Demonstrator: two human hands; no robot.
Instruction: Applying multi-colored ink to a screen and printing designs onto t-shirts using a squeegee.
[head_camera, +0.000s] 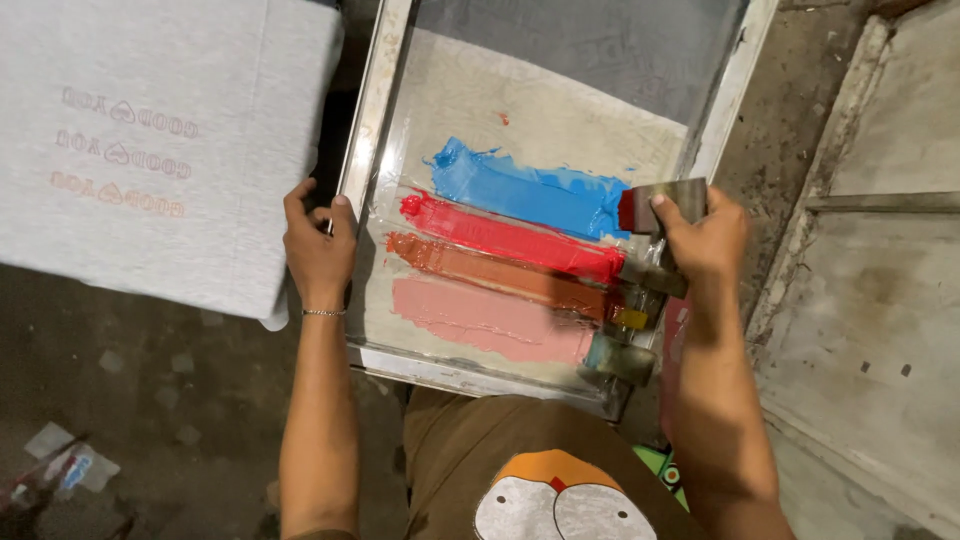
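Head view. Printing screen (372, 110): white frame, mesh carrying four ink bands, blue (530, 190), red (510, 238), brown, pink. Left hand (318, 245): grip clenched on the frame's left rail. Right hand (705, 235): grip grasping a small squeegee (665, 203) at the red band's right end. Printed grey cloth (150, 150) lies just left. Risk: a tilted blade may drag red into blue; a slack left grip could let the frame shift.

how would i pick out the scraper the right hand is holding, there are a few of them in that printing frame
Start at the white-framed printing screen with four ink stripes. Along its right edge lies a row of small scrapers; the right hand grips the topmost scraper, at the blue stripe's end. It alone is held, red-smeared.
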